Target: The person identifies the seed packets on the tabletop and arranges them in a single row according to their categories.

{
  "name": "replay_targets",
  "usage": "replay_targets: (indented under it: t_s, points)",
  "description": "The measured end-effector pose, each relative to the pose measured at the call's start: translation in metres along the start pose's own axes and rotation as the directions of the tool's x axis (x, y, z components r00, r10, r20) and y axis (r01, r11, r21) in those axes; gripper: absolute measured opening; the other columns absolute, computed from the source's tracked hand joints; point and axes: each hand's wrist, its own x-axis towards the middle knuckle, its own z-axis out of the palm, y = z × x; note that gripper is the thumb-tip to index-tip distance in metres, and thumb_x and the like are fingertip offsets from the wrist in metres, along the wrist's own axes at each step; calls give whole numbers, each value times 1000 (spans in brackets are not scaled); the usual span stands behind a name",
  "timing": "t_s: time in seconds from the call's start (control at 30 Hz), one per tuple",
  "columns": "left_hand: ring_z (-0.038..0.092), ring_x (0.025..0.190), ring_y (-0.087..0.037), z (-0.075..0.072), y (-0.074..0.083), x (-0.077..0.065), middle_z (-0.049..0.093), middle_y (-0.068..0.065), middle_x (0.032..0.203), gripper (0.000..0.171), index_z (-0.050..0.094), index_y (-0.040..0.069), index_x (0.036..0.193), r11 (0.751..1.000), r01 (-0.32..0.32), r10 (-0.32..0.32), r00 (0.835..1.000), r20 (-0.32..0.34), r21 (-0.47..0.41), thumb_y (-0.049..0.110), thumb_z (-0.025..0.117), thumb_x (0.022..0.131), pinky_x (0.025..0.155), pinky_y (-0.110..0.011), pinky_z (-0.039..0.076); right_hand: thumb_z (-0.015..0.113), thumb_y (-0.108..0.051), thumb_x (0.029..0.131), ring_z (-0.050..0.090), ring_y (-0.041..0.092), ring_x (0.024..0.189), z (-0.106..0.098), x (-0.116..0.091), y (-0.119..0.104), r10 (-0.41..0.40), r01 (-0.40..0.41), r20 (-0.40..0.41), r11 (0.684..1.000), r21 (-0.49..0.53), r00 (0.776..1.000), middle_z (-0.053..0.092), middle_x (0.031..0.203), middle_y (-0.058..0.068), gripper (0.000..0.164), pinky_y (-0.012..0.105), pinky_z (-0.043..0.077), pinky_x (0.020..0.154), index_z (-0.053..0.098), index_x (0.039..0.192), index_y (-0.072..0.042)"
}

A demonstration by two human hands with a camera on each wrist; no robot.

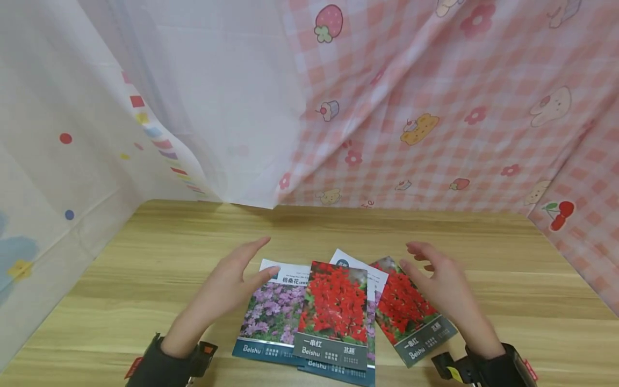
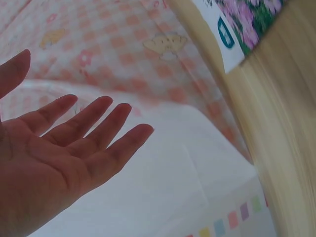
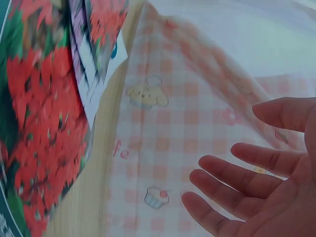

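Note:
Several flower seed packets lie overlapping on the wooden table. A purple-flowered packet (image 1: 275,312) is at the left, partly under a red-flowered packet (image 1: 336,306) in the middle. Beneath that one, another purple packet (image 1: 358,376) shows only its edges. At the right a second red-flowered packet (image 1: 406,306) lies tilted. My left hand (image 1: 232,282) hovers over the left packet's edge, its fingers spread and holding nothing. Near the tilted red packet is my right hand (image 1: 442,279), its fingers relaxed and nothing in them. Both wrist views show loose, extended fingers.
The wooden tabletop (image 1: 145,269) runs back to a hanging pink checked cloth (image 1: 435,161) with cartoon prints. White cloth (image 1: 232,107) hangs at the back left and along the left side. Each wrist wears a black strap with a camera (image 1: 447,368).

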Motion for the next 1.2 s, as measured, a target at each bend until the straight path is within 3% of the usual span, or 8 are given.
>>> replay_targets:
  t_s: [0.27,0.47,0.63,0.83,0.97,1.2]
  points:
    - [37,125,-35,16,7,-1,42,-16,137,62,37,4,139,1000,-24,25,998,62,-16,35,58,89,100,-51,31,61,-14,88,57,32,96,12,-4,-15,-22,20,49,999,44,999,61,109,18,35,47,48,78,56,118,2]
    - [39,124,-34,28,8,-1,46,-14,133,58,41,3,136,1000,-1,2,996,89,-14,32,59,89,100,-51,31,64,-15,85,60,30,91,24,-9,-24,-70,66,80,997,51,994,63,105,13,34,45,49,74,58,116,0]
    - [45,116,-39,28,6,-1,51,-21,125,56,46,-2,130,994,95,-100,990,103,52,31,61,87,95,-53,35,66,-14,84,58,28,94,31,-11,-30,-116,110,107,992,56,987,63,106,12,34,45,49,74,60,114,-1]
    - [50,107,-41,26,-6,-2,52,-27,117,56,48,-4,126,956,202,-236,960,151,213,31,64,85,88,-53,41,67,-15,83,58,25,98,37,-14,-34,-170,164,133,985,57,976,63,106,8,33,45,48,79,60,114,-5]
    - [52,99,-40,28,-12,-4,52,-28,112,65,45,-8,126,922,245,-302,940,160,300,33,68,81,83,-52,44,67,-17,83,56,24,105,41,-18,-41,-231,217,181,971,95,956,61,113,5,37,45,48,82,59,118,-8]
    - [53,96,-44,31,-18,-4,53,-31,106,69,45,-14,120,892,275,-350,923,161,360,30,74,76,81,-52,44,59,-25,89,52,26,112,48,-20,-63,-335,306,328,942,138,883,56,121,8,42,45,46,86,53,125,-5]
